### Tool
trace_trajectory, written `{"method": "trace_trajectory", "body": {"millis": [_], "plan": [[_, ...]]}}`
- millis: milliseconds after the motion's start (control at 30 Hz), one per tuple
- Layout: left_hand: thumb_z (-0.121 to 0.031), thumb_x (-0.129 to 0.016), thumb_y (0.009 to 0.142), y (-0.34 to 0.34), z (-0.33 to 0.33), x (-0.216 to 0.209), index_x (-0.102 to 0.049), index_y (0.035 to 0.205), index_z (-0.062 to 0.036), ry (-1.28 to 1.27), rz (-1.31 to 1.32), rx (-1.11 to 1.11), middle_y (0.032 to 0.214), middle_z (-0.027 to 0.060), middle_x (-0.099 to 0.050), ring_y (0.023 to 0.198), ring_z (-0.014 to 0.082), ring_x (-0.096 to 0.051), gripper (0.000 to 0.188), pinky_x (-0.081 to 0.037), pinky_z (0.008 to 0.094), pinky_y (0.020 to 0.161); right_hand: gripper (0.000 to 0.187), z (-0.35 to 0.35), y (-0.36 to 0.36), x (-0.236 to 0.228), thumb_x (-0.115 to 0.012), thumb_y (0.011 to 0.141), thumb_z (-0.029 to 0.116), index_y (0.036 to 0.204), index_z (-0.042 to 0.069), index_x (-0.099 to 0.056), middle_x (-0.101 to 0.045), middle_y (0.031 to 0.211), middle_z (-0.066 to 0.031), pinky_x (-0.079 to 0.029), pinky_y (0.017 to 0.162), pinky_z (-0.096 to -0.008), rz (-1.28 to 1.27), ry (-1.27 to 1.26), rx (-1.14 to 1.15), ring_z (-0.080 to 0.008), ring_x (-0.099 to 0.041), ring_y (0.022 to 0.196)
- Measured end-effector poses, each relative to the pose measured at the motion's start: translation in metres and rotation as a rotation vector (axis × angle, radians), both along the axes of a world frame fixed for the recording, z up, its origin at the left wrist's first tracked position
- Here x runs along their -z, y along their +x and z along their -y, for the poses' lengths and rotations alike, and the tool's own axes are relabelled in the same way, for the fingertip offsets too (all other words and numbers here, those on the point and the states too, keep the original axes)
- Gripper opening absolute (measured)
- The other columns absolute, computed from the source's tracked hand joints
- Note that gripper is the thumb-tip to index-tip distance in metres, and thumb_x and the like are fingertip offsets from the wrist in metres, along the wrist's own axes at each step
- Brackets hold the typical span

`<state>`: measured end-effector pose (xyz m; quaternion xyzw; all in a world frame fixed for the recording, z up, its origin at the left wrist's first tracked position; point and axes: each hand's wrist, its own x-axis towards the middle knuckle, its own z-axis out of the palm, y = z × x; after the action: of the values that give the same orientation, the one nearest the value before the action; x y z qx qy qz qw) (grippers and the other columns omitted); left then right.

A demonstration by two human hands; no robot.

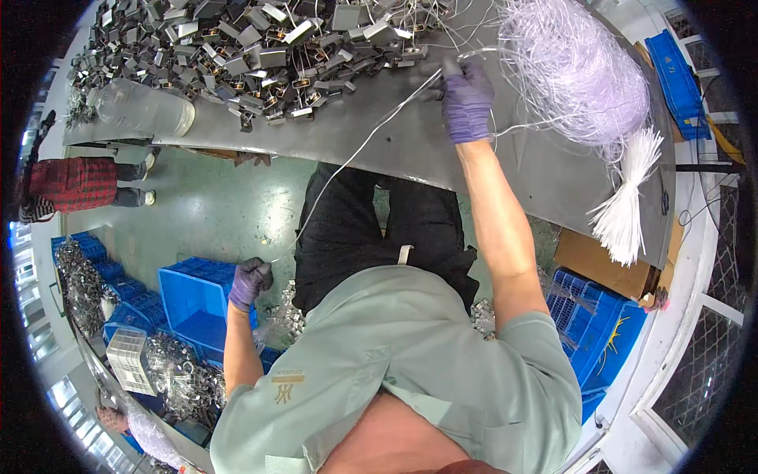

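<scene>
A thin white cord [359, 150] runs slantwise from one hand to the other, across the front of the dark table [379, 142]. My left hand [251, 283], in a purple glove, is closed on its lower end, held out low to the left beside a blue crate [193, 296]. Over the table, my right hand [466, 99], gloved in purple too, is closed on the upper part of the cord. Right of that hand lies a big tangle of translucent whitish strands [580, 75]. A heap of dark grey block-shaped metal pieces [260, 59] with brass-coloured bits covers the table's far left.
A clear plastic container [146, 107] lies at the table's left end. White strips tied in a bundle [629, 197] hang over the right side. Blue crates [588, 324] and a cardboard box [600, 261] stand at right. Another person [83, 183] stands at left.
</scene>
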<state>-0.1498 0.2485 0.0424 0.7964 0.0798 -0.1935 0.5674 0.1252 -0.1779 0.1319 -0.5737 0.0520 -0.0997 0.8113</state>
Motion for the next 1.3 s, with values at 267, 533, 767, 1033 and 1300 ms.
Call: {"method": "trace_trajectory", "body": {"millis": [267, 533, 767, 1033, 1300], "plan": [[-0.027, -0.056, 0.087, 0.056, 0.085, -0.024, -0.051, 0.067, -0.0026, -0.315, -0.168, -0.029, 0.054, 0.0049, -0.048, 0.047, 0.0127, -0.044, 0.032, -0.035, 0.0263, 0.046, 0.029, 0.021, -0.025, -0.067, -0.060, 0.087, 0.018, 0.105, -0.004, -0.053, -0.064, 0.088, -0.0154, -0.056, 0.052, -0.0276, 0.035, 0.198, -0.213, -0.0249, -0.067, 0.075], [-0.022, -0.056, 0.089, 0.105, 0.135, -0.031, -0.061, 0.094, 0.0025, -0.016, 0.169, 0.226, 0.073, 0.0058, -0.063, 0.062, 0.0204, -0.057, 0.025, -0.047, 0.0324, 0.060, 0.034, 0.065, -0.042, -0.064, -0.063, 0.085, 0.023, 0.099, -0.007, -0.057, -0.066, 0.084, -0.0155, -0.048, 0.049, -0.0239, 0.019, -0.155, 0.080, -0.0196, -0.065, 0.063], [-0.028, -0.059, 0.088, 0.105, 0.161, -0.053, -0.063, 0.099, -0.0024, 0.176, 0.107, 0.371, 0.073, 0.0098, -0.063, 0.062, 0.0196, -0.058, 0.028, -0.046, 0.0330, 0.059, 0.027, 0.073, -0.049, -0.096, -0.061, 0.086, 0.021, 0.088, -0.005, -0.057, -0.067, 0.080, -0.0133, -0.046, 0.050, -0.0224, -0.048, -0.647, 0.036, -0.0147, -0.063, 0.060], [-0.046, -0.059, 0.085, 0.123, 0.135, -0.013, -0.054, 0.062, -0.0047, -0.105, -0.443, 0.249, 0.052, 0.0044, -0.050, 0.043, 0.0147, -0.050, 0.047, -0.042, 0.0293, 0.043, 0.031, 0.034, -0.001, 0.006, -0.058, 0.083, 0.032, 0.091, 0.003, -0.062, -0.066, 0.076, -0.0114, -0.049, 0.058, -0.0313, -0.073, -1.345, -0.030, -0.0200, -0.063, 0.063], [-0.047, -0.058, 0.085, 0.125, 0.123, -0.005, -0.054, 0.059, -0.0052, -0.084, -0.374, 0.252, 0.048, 0.0042, -0.049, 0.041, 0.0149, -0.049, 0.050, -0.041, 0.0290, 0.044, 0.025, -0.001, -0.021, 0.098, -0.059, 0.086, 0.020, 0.103, 0.001, -0.060, -0.066, 0.084, -0.0141, -0.053, 0.058, -0.0327, -0.327, -0.864, -0.323, -0.0220, -0.066, 0.070]]}}
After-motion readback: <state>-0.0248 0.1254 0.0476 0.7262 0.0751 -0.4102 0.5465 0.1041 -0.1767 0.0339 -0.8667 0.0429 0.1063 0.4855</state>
